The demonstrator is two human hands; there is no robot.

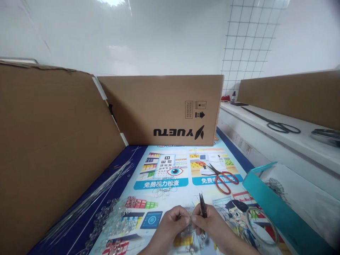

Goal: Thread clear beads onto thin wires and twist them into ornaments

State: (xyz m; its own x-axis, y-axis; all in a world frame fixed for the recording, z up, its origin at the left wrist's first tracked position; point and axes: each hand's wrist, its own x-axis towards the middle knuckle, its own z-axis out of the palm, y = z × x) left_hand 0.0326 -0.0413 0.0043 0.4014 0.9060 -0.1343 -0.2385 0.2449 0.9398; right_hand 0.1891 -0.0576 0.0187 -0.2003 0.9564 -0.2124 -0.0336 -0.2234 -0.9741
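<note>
My right hand (211, 220) is closed around a pair of slim dark pliers (202, 205), their pointed jaws sticking up past the fingers. Close beside it, my left hand (177, 222) pinches with thumb and forefinger where the two hands meet. Whatever lies in that pinch is too small to make out; thin wire and clear beads (192, 235) show just below the fingers. Farther up the printed mat, red-handled scissors (224, 181) lie partly open. A small cluster of clear beads and wire (164, 189) rests ahead of the left hand.
Clear beads (122, 219) are spread at the left, beside a bundle of straight wires (95, 194). A wire coil (261, 226) lies right of my hands, near a teal-edged box (281, 205). Cardboard panels (159, 106) wall the back and left. Large scissors (281, 126) rest on the right ledge.
</note>
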